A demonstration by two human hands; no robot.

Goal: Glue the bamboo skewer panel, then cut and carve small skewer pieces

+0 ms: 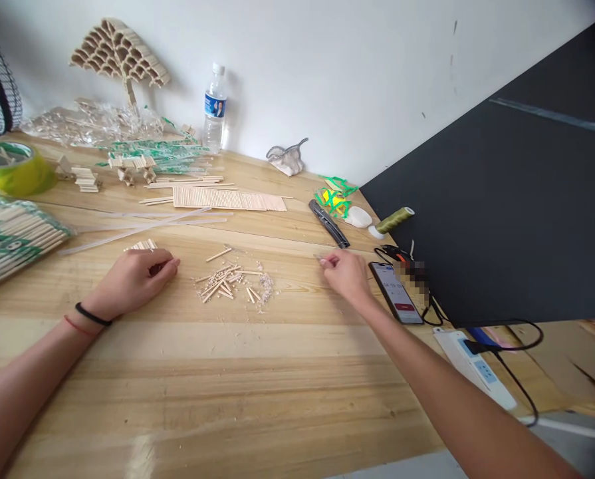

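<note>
My left hand (136, 279) rests on the table with its fingers curled in and the thumb against them. Whatever the fingers may hold is hidden. Just behind it lies a small row of short sticks (145, 245), partly covered by the hand. My right hand (346, 274) is at the right, thumb and fingertips pinched together. A tiny see-through tip pokes out from the pinch, too small to name. Between both hands sits a loose pile of cut wooden sticks (222, 281) with crumbs and shavings. A black utility knife (330, 224) lies beyond my right hand.
Behind lie a flat stick panel (227, 198), clear strips (152, 226), a water bottle (215, 110) and a stick-built tree (120, 53). Yellow tape (15, 174) and packed sticks (15, 243) are left; a phone (394, 293), thread spool (394, 221) and power strip (476, 369) right.
</note>
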